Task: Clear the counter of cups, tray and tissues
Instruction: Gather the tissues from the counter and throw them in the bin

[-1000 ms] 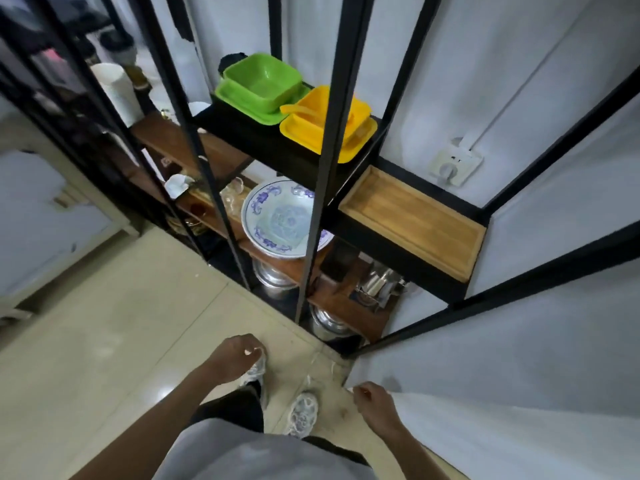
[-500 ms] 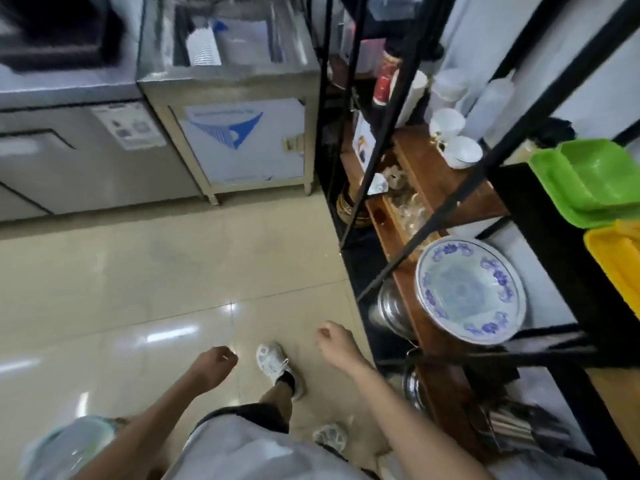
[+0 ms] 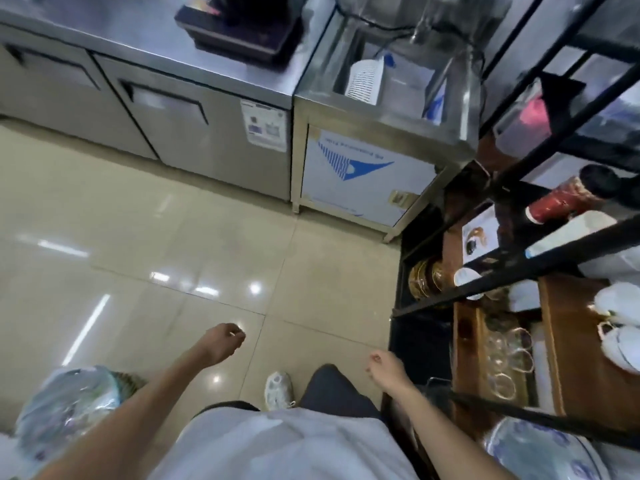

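white cups [image 3: 620, 323] sit on the wooden shelf, slightly blurred.

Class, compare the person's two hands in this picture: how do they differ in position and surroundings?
The left hand hangs over bare floor tiles, while the right hand hangs close beside the black shelf rack. The left hand sits farther forward in the view than the right hand. Both are loosely curled and appear to hold nothing.

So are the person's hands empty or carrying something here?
Empty, apparently: the left hand and right hand are loosely curled over the floor with nothing visible in either.
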